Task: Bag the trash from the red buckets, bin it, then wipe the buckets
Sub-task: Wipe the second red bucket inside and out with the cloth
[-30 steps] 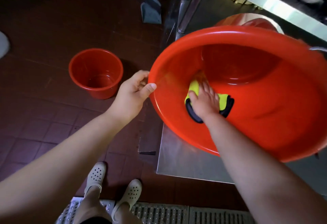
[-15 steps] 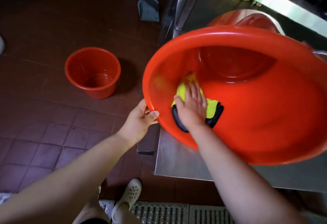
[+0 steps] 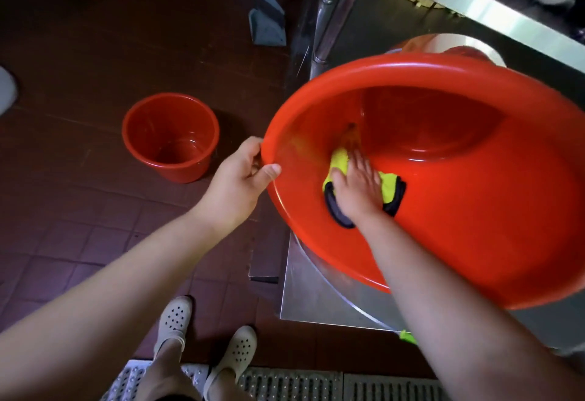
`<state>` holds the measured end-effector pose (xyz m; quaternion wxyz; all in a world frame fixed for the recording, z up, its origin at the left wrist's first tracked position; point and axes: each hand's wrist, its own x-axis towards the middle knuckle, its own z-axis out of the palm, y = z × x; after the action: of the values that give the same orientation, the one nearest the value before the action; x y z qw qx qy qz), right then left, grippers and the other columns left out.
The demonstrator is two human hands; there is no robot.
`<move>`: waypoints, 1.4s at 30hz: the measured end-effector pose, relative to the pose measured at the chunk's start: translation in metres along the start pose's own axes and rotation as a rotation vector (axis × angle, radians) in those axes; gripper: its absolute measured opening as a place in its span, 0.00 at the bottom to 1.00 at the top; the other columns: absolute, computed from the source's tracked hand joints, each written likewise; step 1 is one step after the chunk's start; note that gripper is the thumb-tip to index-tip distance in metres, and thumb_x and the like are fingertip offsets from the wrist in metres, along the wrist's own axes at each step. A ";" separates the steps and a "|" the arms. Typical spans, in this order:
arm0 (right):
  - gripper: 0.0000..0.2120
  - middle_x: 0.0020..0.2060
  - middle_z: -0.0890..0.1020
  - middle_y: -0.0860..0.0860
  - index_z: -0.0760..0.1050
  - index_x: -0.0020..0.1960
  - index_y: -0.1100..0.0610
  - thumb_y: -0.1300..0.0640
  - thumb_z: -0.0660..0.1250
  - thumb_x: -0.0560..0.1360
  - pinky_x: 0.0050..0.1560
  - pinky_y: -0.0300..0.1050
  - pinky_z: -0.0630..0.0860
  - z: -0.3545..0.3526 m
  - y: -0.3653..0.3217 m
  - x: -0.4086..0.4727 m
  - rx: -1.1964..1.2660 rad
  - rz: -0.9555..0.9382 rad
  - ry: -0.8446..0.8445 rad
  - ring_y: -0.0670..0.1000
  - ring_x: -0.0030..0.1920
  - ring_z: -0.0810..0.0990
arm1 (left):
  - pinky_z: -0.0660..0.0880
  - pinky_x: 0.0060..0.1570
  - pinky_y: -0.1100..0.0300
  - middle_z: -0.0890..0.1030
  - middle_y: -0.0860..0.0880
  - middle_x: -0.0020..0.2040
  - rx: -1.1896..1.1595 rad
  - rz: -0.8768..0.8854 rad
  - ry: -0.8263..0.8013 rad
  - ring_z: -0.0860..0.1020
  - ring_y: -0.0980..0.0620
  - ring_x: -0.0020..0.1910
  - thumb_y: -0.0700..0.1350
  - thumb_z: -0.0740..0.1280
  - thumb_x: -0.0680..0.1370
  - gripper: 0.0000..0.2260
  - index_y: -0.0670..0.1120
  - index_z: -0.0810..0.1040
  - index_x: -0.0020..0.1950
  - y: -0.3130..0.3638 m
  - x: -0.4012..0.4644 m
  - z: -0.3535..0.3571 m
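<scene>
We see a dim room with a dark brown tiled floor [image 3: 79, 204] that fades almost to black toward the upper left. Light falls from the upper right, glaring white along the stainless steel bench edge [image 3: 493, 11] and gleaming on the rim of the large red plastic basin [image 3: 443, 71]. The small red plastic bucket [image 3: 171, 136] casts a soft shadow to its right. Our right hand [image 3: 357, 191] and the yellow cloth with dark trim [image 3: 392, 188] look smeared by motion blur. Wide-angle distortion bends the forearms and grating [image 3: 294, 385] near the edges.
</scene>
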<state>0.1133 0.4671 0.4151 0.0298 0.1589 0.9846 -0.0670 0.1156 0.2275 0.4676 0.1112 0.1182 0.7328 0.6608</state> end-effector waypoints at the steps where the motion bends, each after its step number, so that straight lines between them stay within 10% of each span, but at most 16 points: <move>1: 0.29 0.76 0.58 0.54 0.52 0.77 0.55 0.47 0.54 0.79 0.71 0.50 0.52 -0.001 0.010 0.010 -0.030 0.037 -0.008 0.55 0.74 0.57 | 0.75 0.43 0.54 0.77 0.52 0.40 0.052 0.037 -0.004 0.75 0.54 0.37 0.41 0.64 0.78 0.06 0.50 0.73 0.53 0.004 0.003 -0.002; 7: 0.29 0.75 0.61 0.56 0.56 0.76 0.57 0.44 0.51 0.79 0.72 0.49 0.49 0.000 0.037 0.035 -0.108 0.146 0.002 0.55 0.74 0.57 | 0.76 0.43 0.63 0.80 0.52 0.44 0.003 0.061 0.000 0.78 0.58 0.40 0.43 0.66 0.77 0.08 0.47 0.74 0.55 -0.007 0.004 0.005; 12: 0.31 0.76 0.56 0.52 0.51 0.77 0.53 0.45 0.54 0.78 0.74 0.47 0.46 0.000 0.015 0.019 -0.039 0.169 0.027 0.50 0.76 0.52 | 0.75 0.58 0.48 0.79 0.56 0.47 -0.153 -0.213 -0.228 0.77 0.61 0.48 0.40 0.62 0.80 0.11 0.55 0.70 0.57 -0.056 -0.029 0.031; 27: 0.34 0.76 0.58 0.54 0.55 0.76 0.54 0.46 0.55 0.72 0.72 0.50 0.52 0.004 -0.034 -0.062 0.230 -0.096 0.059 0.54 0.75 0.56 | 0.75 0.46 0.43 0.75 0.46 0.40 0.063 0.041 -0.047 0.75 0.45 0.40 0.41 0.64 0.79 0.03 0.47 0.70 0.49 -0.015 -0.015 0.011; 36: 0.23 0.64 0.73 0.62 0.71 0.63 0.64 0.49 0.53 0.78 0.66 0.51 0.57 -0.005 0.036 0.022 -0.196 0.115 -0.038 0.59 0.66 0.67 | 0.72 0.44 0.67 0.78 0.59 0.46 0.069 0.147 -0.049 0.77 0.61 0.44 0.51 0.64 0.76 0.08 0.56 0.72 0.55 0.012 -0.007 -0.006; 42: 0.26 0.73 0.64 0.58 0.62 0.73 0.59 0.48 0.53 0.79 0.74 0.47 0.46 -0.002 0.025 0.016 -0.151 0.124 -0.024 0.54 0.75 0.56 | 0.73 0.60 0.41 0.74 0.37 0.49 -0.241 -0.285 -0.129 0.76 0.43 0.50 0.36 0.63 0.79 0.06 0.39 0.71 0.55 -0.043 -0.036 0.013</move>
<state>0.1059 0.4955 0.4132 0.0577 0.2162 0.9746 0.0075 0.1529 0.2239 0.4241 0.2640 0.0411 0.6492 0.7121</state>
